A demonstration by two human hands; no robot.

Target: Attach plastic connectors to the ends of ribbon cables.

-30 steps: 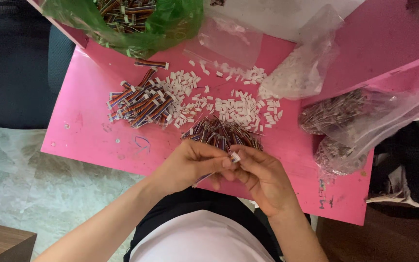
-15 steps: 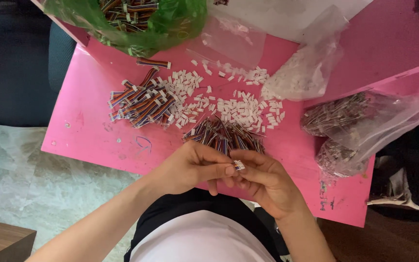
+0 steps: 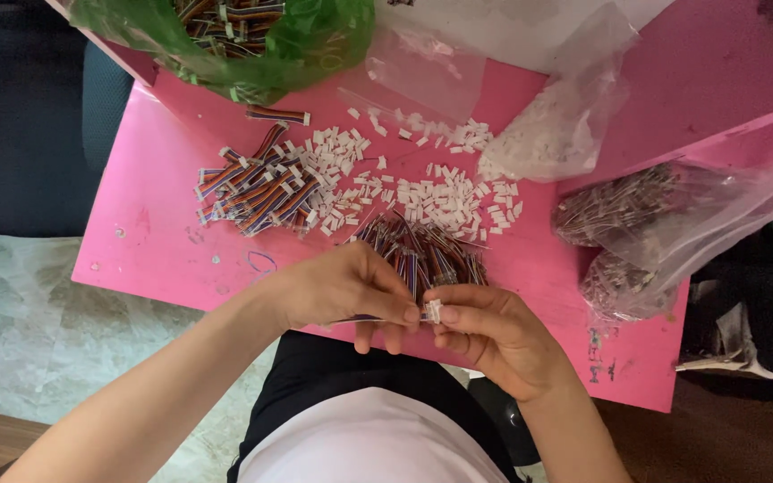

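Since the earlier frames both hands have shifted only a little: they stay together at the near edge, and the small white piece between the fingertips sits almost in the same place.

The pink surface point(image 3: 172, 241) carries everything. At its far side a green bag point(image 3: 306, 45) holds many coloured ribbon wires. To the right lie clear bags with dark thin parts point(image 3: 637, 215), and another clear bag of white connectors point(image 3: 556, 134) is near the middle. On the bare surface there is a heap of ribbon wires with plugs point(image 3: 257, 188), beside it a wide scatter of loose white housings point(image 3: 431, 192), and nearer to the person a dark bundle of wires point(image 3: 422, 250).

The left hand point(image 3: 342, 286) is closed in a pinch on a short ribbon wire point(image 3: 355, 317), of which only a thin part shows under the fingers. The right hand point(image 3: 494, 335) is also closed, and pinches a small white connector point(image 3: 432, 310) between thumb and forefinger, touching the left fingertips.

What could go wrong, in my judgement: the connector is tiny and held only at its tip, so a small slip could drop it on the lap or the floor. If the wire end meets it tilted, the contacts may bend or go in wrongly.
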